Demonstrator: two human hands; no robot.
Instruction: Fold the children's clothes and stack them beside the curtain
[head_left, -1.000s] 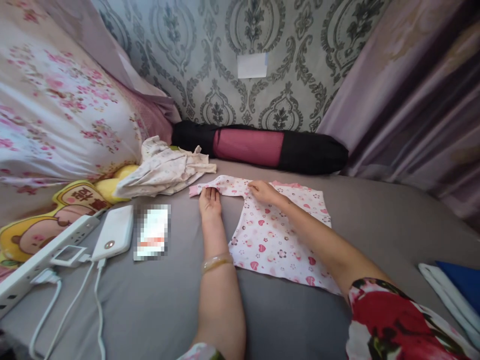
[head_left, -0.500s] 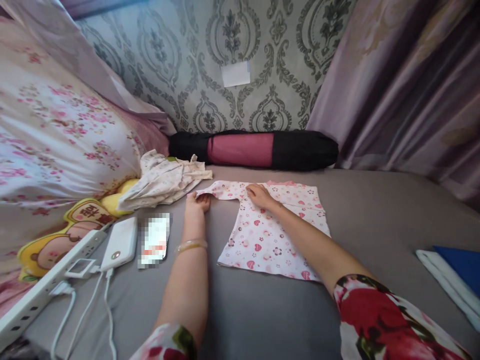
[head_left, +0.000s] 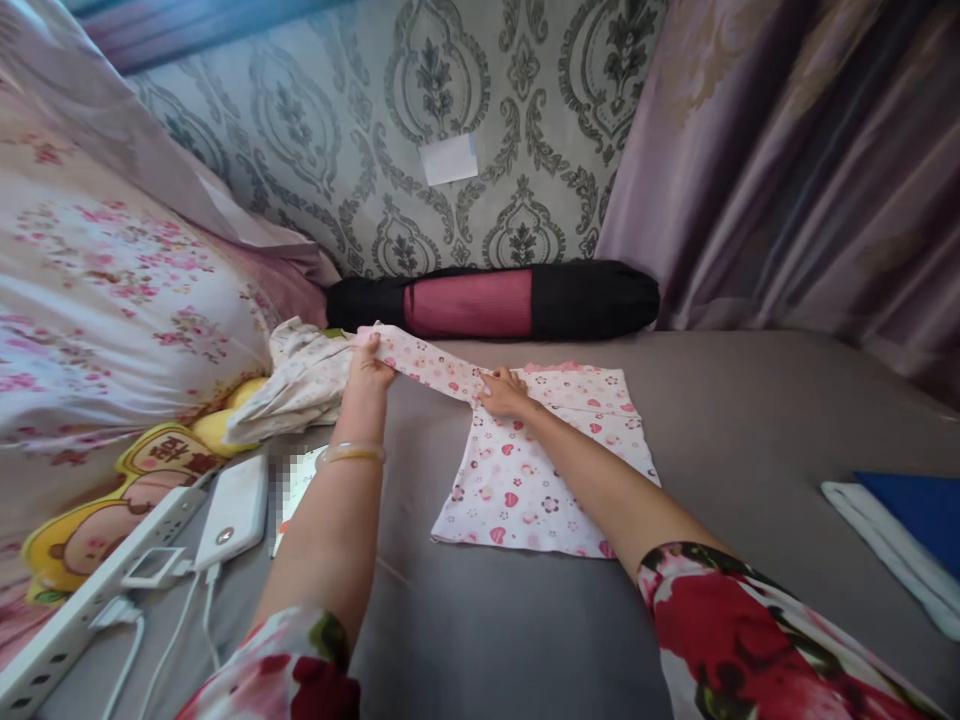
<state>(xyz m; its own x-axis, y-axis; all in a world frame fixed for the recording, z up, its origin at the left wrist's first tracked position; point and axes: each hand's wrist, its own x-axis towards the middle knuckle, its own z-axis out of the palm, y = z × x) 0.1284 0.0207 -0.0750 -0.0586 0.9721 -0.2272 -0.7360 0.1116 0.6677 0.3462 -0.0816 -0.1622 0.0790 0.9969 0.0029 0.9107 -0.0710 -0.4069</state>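
Observation:
A small white shirt (head_left: 517,490) with pink hearts and flowers lies flat on the grey bed sheet, a pink ruffle showing along its far edge. My left hand (head_left: 371,362) grips the end of its left sleeve (head_left: 431,367), which is raised and drawn out straight toward the far left. At the base of that sleeve, my right hand (head_left: 506,393) rests with bent fingers closed on the fabric. The right forearm crosses over the body of the shirt and covers part of it.
Left of my arm are a crumpled pale garment (head_left: 292,385), a phone (head_left: 289,500) partly covered by my forearm, a white power bank (head_left: 234,505) with cables and a power strip (head_left: 97,590). A black and pink roll (head_left: 469,302) lies against the wall. Folded blue cloth (head_left: 911,515) sits right.
My left hand has moved up and left, lifting the sleeve and pulling it straight. My right hand stays at the sleeve's base. The view has shifted slightly.

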